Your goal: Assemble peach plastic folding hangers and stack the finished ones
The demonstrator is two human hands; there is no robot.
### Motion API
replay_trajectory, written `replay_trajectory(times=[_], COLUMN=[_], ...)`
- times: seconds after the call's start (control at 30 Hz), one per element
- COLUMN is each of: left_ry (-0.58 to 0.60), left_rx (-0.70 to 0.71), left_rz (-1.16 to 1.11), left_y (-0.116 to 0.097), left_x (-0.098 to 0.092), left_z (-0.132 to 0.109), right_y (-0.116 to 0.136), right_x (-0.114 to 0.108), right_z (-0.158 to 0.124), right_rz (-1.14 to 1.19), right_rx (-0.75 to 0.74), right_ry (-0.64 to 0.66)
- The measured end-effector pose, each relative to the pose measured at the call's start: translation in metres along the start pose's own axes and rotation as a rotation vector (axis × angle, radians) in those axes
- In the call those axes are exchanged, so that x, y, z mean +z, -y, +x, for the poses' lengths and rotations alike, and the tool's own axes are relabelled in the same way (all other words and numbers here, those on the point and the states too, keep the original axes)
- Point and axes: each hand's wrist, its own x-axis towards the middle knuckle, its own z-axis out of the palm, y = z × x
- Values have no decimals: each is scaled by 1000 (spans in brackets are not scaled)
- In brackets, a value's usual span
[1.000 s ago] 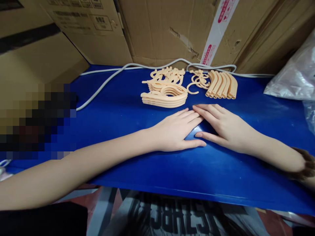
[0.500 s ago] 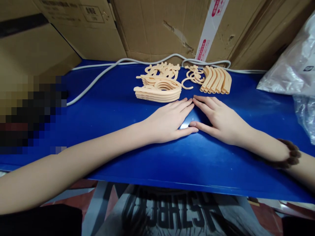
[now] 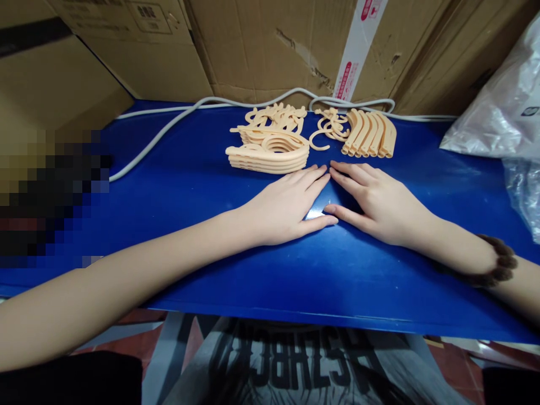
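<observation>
My left hand [image 3: 283, 209] lies flat on the blue table [image 3: 270, 281], thumb apart from the fingers, holding nothing. Its fingertips are beside a stack of cream curved plastic parts [image 3: 270, 160]. My right hand [image 3: 379, 203] also rests flat and empty, its fingertips close to those of the left. Beyond it stands a row of cream curved tubular pieces [image 3: 369, 134]. Cream hooks [image 3: 333, 125] lie in a loose pile left of that row, and a heap of looped cream parts [image 3: 276, 117] sits behind the stack.
A white cable [image 3: 160, 132] runs along the back of the table in front of cardboard boxes [image 3: 261, 50]. At the right is a clear plastic bag [image 3: 489, 124]. A dark, pixelated object stands at the left.
The view has shifted very slightly. Both hands and the cream parts hold the same places on the table.
</observation>
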Motion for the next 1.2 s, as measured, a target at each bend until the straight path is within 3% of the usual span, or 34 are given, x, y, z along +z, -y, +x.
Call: replay_trajectory(times=[0.43,0.67,0.97,1.2], left_ry=[85,31,-117,-92], left_rx=[-43,-30,12,-8], left_rz=[6,-76,-24,-44], left_y=[-9,-8,-12,-12], left_x=[-9,1,22,19], left_z=[1,-4,-14,-13], right_y=[-19,5,20,23], right_x=[-3,4,17,19], right_z=[-1,-15,-36,-36], right_rz=[-9,91,89,100], right_rx=[-119,80,83,102], right_ry=[-17,-35,-76,-80])
